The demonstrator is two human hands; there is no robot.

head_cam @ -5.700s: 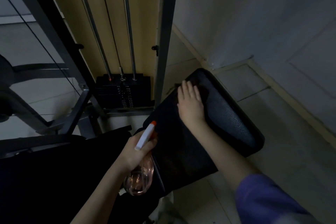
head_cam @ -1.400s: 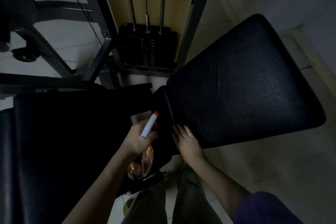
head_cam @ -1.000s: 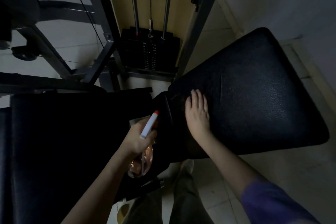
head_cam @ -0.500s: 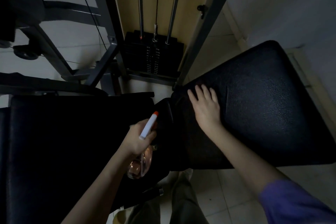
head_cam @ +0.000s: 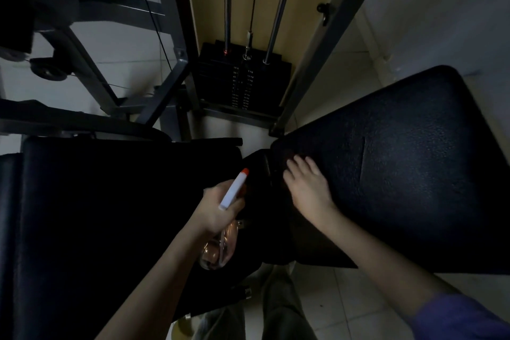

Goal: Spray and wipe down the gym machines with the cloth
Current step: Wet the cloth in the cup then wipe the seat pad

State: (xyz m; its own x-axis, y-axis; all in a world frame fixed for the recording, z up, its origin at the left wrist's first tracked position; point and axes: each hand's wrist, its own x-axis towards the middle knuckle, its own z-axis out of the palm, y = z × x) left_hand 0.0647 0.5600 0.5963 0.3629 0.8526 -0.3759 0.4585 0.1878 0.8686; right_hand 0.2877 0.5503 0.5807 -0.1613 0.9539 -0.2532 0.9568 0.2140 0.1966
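Observation:
My right hand [head_cam: 309, 190] lies flat, fingers straight, on the near-left corner of a black padded seat [head_cam: 408, 174]. A dark cloth [head_cam: 276, 218] seems to lie under and beside it, hard to tell from the pad in the dim light. My left hand [head_cam: 215, 210] grips a clear pinkish spray bottle [head_cam: 220, 248]. Its white head with an orange tip [head_cam: 236, 190] points up and to the right, towards the seat's corner. The bottle hangs over the gap between the two pads.
A second black pad [head_cam: 110, 215] fills the lower left. Behind stand the weight stack [head_cam: 242, 85] with its guide rods and cable, and grey steel frame posts [head_cam: 317, 58]. A pale wall is at right, tiled floor below, my legs [head_cam: 281, 312] at the bottom.
My right hand swept up the seat from its near edge, then slid back left to the pad's corner. The left hand kept hold of the bottle almost without moving.

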